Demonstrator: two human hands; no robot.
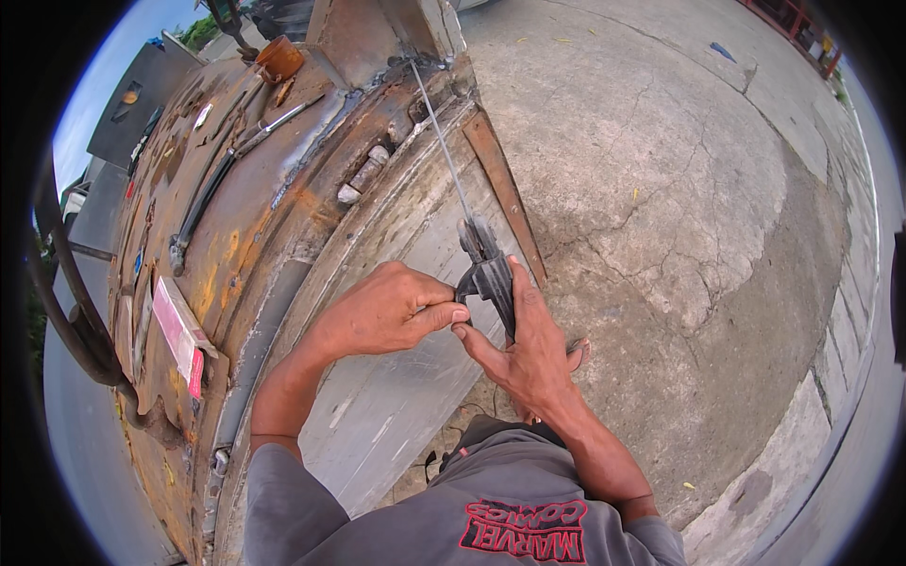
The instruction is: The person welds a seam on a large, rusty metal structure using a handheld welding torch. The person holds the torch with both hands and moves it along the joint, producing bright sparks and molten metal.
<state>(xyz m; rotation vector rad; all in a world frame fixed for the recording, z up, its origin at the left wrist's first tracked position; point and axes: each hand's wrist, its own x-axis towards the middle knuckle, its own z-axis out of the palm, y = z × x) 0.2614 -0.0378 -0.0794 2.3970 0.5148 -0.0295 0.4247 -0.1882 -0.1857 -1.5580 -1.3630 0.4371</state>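
Note:
My right hand (530,354) is wrapped round a black welding electrode holder (489,278). A long, thin grey welding rod (441,137) runs from its jaws. The rod's far tip lies at or just in front of the foot of a welded steel upright (368,42); whether it touches cannot be told. My left hand (401,309) is closed, thumb and forefinger pinched at the holder's curved lever beside my right thumb. What exactly those fingertips grip is partly hidden. Below both hands is a grey metal side panel (377,401).
On the rusty steel bed (241,250) at left lie a dark-handled tool (212,193), a pink and white box (179,330) and several metal scraps. A rusty can (279,58) stands at the far end. Bent dark pipes (80,321) rise at the left edge. Cracked concrete (661,189) spreads to the right.

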